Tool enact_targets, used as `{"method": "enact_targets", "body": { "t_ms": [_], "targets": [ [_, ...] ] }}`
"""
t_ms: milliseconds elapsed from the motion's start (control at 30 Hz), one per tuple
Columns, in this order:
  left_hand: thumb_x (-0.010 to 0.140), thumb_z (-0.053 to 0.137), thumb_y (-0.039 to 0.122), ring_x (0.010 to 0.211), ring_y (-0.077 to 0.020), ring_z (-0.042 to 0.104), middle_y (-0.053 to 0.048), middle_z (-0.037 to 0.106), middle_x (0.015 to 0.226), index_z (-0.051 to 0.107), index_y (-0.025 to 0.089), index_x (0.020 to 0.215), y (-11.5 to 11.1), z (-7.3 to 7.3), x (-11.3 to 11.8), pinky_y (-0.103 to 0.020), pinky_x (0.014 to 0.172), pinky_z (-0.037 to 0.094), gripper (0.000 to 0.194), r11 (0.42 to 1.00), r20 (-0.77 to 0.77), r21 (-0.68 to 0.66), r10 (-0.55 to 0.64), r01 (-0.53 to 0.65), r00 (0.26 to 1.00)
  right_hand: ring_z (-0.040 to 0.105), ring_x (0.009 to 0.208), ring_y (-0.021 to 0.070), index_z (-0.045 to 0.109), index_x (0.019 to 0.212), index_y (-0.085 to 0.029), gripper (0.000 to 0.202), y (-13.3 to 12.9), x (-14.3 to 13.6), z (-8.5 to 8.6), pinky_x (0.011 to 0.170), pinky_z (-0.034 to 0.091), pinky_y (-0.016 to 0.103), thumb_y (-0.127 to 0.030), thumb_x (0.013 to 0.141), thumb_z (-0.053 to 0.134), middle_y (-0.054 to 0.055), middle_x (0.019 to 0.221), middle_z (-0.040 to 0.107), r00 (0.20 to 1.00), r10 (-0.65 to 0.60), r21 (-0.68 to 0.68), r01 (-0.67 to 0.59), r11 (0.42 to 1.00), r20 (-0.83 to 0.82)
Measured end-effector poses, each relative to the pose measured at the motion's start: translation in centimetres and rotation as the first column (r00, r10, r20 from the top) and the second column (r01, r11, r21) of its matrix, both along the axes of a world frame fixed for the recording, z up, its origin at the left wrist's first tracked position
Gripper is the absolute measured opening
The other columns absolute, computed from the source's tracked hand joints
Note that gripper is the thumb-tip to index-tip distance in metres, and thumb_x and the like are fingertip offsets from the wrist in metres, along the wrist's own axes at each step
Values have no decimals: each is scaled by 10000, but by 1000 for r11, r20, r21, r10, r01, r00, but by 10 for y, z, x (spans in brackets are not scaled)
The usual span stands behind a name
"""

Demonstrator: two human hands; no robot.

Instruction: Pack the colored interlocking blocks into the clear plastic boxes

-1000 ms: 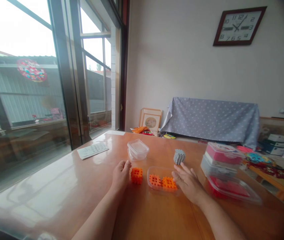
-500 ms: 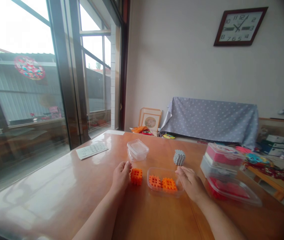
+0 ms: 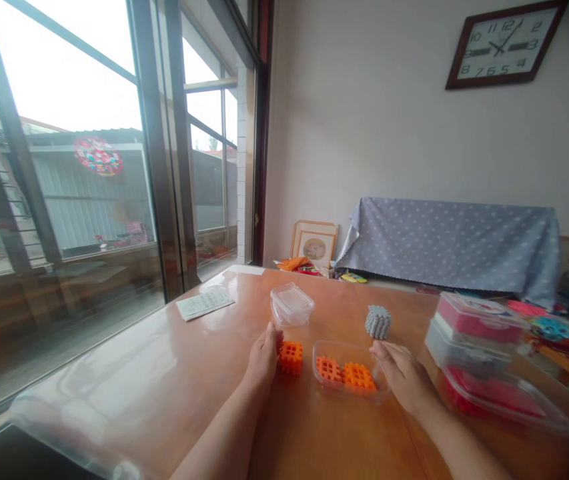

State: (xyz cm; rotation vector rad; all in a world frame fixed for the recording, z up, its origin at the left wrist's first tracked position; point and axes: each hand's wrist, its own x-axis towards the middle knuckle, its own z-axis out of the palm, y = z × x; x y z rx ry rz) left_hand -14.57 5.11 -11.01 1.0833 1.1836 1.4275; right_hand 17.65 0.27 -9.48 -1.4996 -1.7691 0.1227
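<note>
My left hand (image 3: 263, 359) rests side-on at the left of an orange cube of interlocking blocks (image 3: 291, 358). Its thumb points up and its fingertips, partly hidden, reach the cube's left side; no grip on it shows. A clear plastic container (image 3: 321, 385) holds two flat orange lattice block pieces (image 3: 359, 377), side by side. By the container's right wall lies my right hand (image 3: 404, 375), fingers stretched toward the rim, with nothing visible in them. Whether it touches the wall is unclear. Just behind that hand stands a stack of grey blocks (image 3: 378, 323).
Nested clear containers (image 3: 291, 303) stand behind the orange cube. On the right are stacked boxes with a pink one (image 3: 481, 322) on top, and a red-filled clear tub (image 3: 507, 397). A written sheet (image 3: 205, 304) lies at the left on the glossy wooden table (image 3: 164, 380).
The view has turned left, so everything sits farther right in the picture. Both hands, the orange cube and the container keep about the same places relative to each other.
</note>
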Motion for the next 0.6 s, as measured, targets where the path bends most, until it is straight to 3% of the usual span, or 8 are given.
{"method": "enact_targets", "body": {
  "t_ms": [300, 600],
  "targets": [
    [910, 414, 761, 1212, -316, 644, -196, 702, 1259, 723, 114, 1167, 3, -7, 2, -457, 1108, 427, 762, 998, 3, 24, -54, 54, 999, 619, 1163, 298, 726, 1008, -262, 524, 2, 6, -6, 1052, 438, 420, -635, 991, 359, 88, 1173, 737, 998, -32, -33, 31, 999, -48],
    [910, 365, 786, 1258, -333, 609, -215, 673, 1302, 677, 84, 1248, 2, -8, 1, -466, 1130, 404, 840, 995, -39, 39, -88, 90, 995, 643, 1170, 290, 677, 1194, -258, 517, -2, -1, -6, 1026, 482, 414, -625, 979, 381, 82, 1207, 734, 995, -48, -49, 43, 998, -87]
  ]
}}
